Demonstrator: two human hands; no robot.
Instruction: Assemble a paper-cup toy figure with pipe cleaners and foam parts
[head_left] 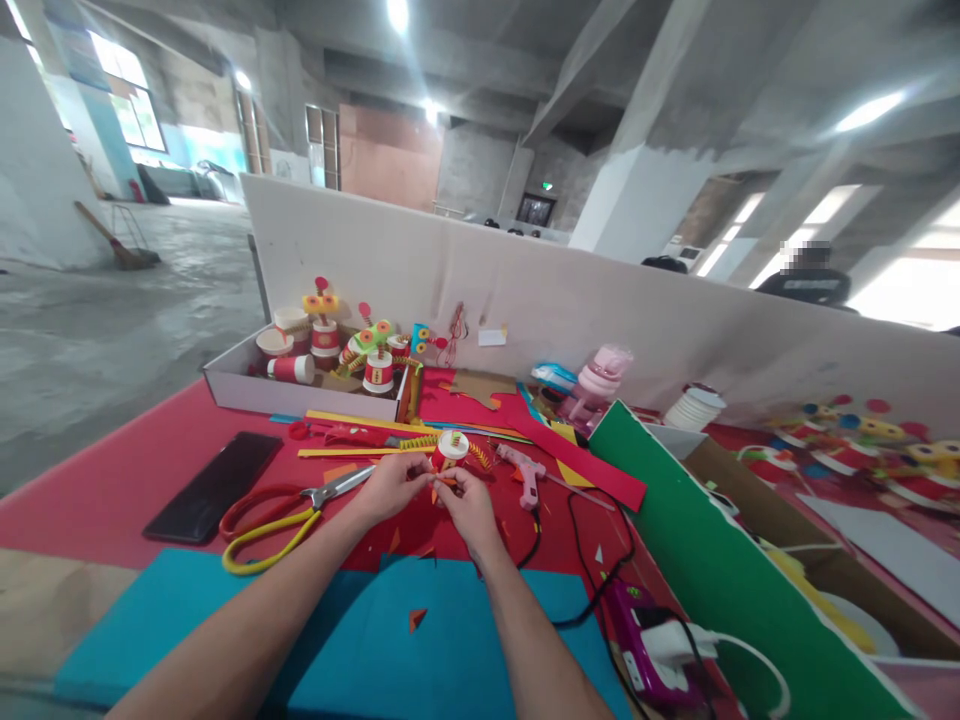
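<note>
Both my hands meet over the red table cover (135,470). My left hand (391,484) is closed in a pinch, and my right hand (466,500) is closed beside it; between them is a small orange paper piece (442,483). Just behind my fingers stands a paper-cup figure (451,448) with a red band and folded yellow strips at its sides. Red-and-yellow scissors (289,510) lie left of my left hand. A pink glue gun (527,472) lies right of my right hand, its black cord trailing toward me.
A blue sheet (450,640) lies under my forearms. A black phone (214,485) sits at the left. A white box (300,395) of finished cup figures stands at the back. A pink bottle (600,385), green board (720,570) and power strip (660,655) are at the right. A person sits behind the partition.
</note>
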